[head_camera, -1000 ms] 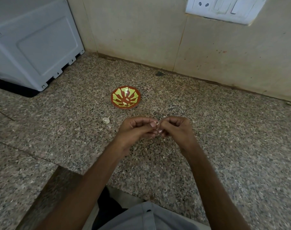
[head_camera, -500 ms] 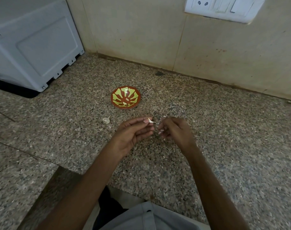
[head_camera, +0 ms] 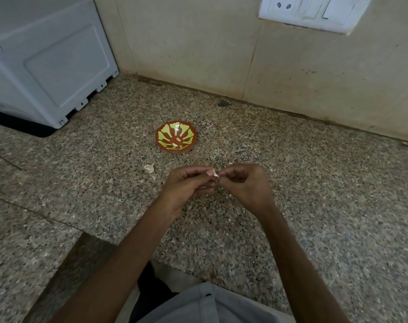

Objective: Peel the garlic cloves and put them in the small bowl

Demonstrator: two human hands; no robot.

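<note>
Head view: hands (head_camera: 215,183) mostly hide the garlic clove (head_camera: 216,174).

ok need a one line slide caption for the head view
Two hands pick skin off a garlic clove above a speckled counter, near a small bowl.

Your home kitchen: speckled stone counter (head_camera: 314,206), tiled wall (head_camera: 198,50), wall plug socket (head_camera: 312,10), little painted bowl (head_camera: 175,135).

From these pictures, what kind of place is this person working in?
Most likely a home kitchen. The hands work over a speckled granite counter against a tiled wall, with a switch and socket plate above, a white appliance on the left, and a small bowl set out.
</note>
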